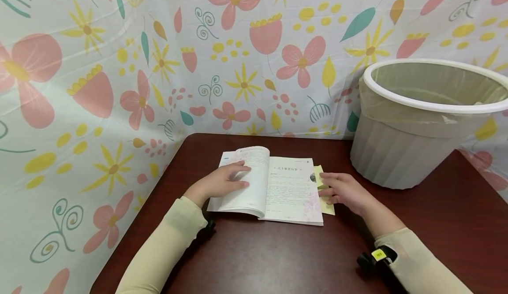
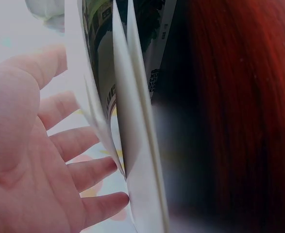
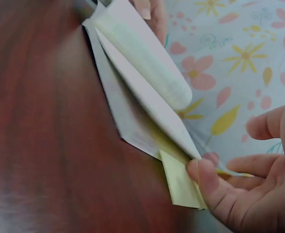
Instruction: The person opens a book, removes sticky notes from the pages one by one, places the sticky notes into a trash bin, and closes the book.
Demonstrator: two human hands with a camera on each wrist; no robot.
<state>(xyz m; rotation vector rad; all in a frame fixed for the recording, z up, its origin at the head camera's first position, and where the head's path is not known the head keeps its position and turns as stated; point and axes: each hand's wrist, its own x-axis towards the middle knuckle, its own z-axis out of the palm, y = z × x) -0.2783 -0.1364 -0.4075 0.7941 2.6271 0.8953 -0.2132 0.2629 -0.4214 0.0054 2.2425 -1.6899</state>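
An open book lies on the table, its left pages arching up toward the spine. My left hand rests on those left pages; in the left wrist view the left hand has its fingers spread, fingertips against the paper. A yellow paper slip sticks out past the book's right edge. There my right hand reaches over the slip. In the right wrist view, the thumb and a finger of the right hand pinch the page edge beside the yellow slip, with the pages above it raised.
A large grey bin with a white rim and a clear liner stands at the back right of the dark red-brown table. A flower-patterned curtain hangs behind and along the left side. Black straps circle both wrists.
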